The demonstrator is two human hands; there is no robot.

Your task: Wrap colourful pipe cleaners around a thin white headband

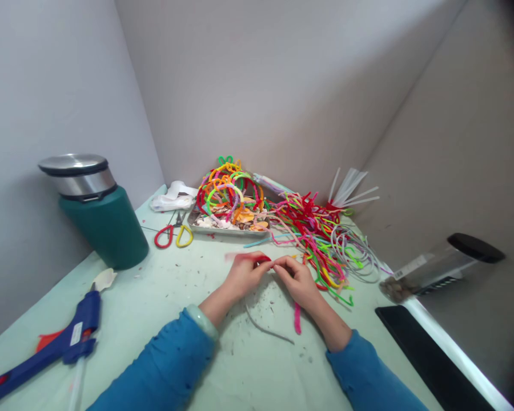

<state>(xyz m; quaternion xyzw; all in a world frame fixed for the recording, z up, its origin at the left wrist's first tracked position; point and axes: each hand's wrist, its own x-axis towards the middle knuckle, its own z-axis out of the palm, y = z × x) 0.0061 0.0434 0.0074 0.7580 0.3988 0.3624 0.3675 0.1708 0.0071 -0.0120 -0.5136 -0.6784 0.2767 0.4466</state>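
My left hand (245, 275) is closed around a red pipe cleaner (262, 257), whose left end is blurred. The fingertips of my right hand (297, 279) are pinched together and meet my left fingertips at the middle of the table. What my right fingers pinch is too small to tell apart. A short pink pipe cleaner (297, 318) lies beside my right wrist. The thin grey pipe cleaner (268, 330) rests in a curve on the table between my forearms.
Behind my hands stands a metal tray (227, 231) of colourful rings and pieces, with scissors (173, 235) to its left. Tangled pipe cleaners (312, 228) lie at the right. A green bottle (107, 228) and blue glue gun (79, 337) are at left, a clear container (437, 268) at right.
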